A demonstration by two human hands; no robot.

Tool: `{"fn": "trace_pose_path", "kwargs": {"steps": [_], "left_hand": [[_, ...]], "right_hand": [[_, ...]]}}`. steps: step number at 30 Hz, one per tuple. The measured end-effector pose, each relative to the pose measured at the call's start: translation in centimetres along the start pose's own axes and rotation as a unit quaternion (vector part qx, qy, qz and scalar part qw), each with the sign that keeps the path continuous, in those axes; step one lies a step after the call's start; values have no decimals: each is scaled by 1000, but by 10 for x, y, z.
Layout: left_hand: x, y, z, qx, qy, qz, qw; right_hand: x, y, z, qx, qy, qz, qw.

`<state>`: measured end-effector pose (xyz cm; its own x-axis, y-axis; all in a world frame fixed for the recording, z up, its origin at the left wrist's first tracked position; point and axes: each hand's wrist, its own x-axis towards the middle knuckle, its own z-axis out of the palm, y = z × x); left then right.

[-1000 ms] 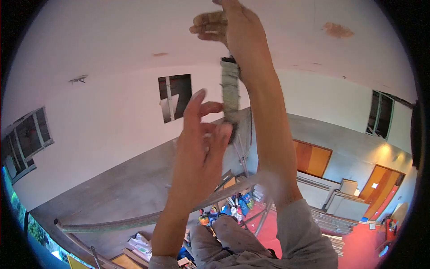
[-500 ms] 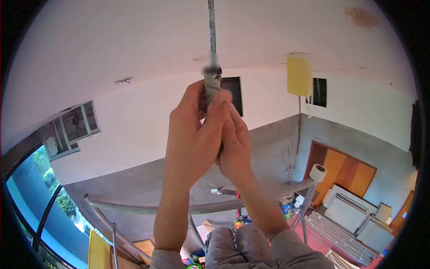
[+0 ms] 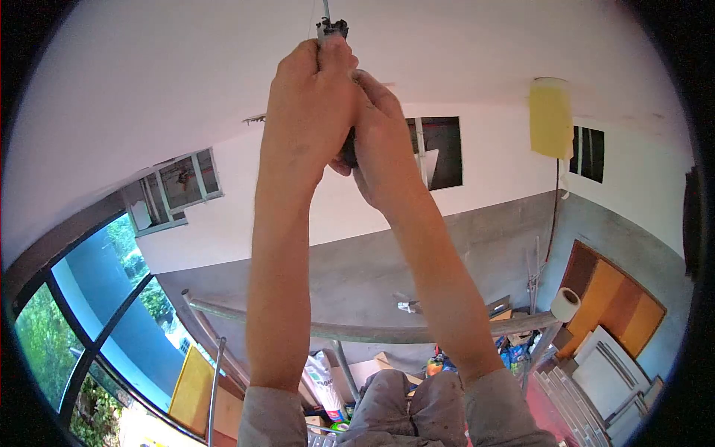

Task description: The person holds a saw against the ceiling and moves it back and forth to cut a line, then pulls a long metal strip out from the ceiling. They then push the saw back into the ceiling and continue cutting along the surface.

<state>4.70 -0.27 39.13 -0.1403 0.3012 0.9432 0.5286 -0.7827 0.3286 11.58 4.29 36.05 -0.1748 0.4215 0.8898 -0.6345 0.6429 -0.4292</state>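
Left hand [image 3: 309, 104] and right hand [image 3: 381, 130] clasp a dark-topped handle [image 3: 332, 30], rod [image 3: 326, 9] above. White roll [image 3: 565, 305] sits at the rail [image 3: 372, 332]'s right end.

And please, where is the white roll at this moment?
The white roll is on the right side of the head view, at the right end of the long pipe, lower than the right hand, with an orange-brown panel behind it.
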Motion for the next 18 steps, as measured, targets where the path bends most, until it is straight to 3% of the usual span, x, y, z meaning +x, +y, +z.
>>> {"fn": "trace_pose_path", "kwargs": {"steps": [2,4,9,11,14,17,18], "left_hand": [[5,-4,5,-11,42,38,998],[5,-8,5,-46,19,10,999],[-24,-11,4,-61,5,-12,998],[-32,-16,6,-83,10,-8,996],[-13,-9,0,-6,-4,25,1000],[29,6,-6,-49,-65,36,996],[26,16,-4,-52,-23,-18,998]], "right_hand": [[9,14,-3,-34,6,-90,995],[15,26,5,-220,79,-284,930],[-36,12,5,-254,78,-167,950],[-41,11,4,-246,77,-158,953],[-22,5,3,-262,83,-199,941],[15,-1,8,-275,85,-227,930],[17,-2,10,-268,75,-214,936]]}}
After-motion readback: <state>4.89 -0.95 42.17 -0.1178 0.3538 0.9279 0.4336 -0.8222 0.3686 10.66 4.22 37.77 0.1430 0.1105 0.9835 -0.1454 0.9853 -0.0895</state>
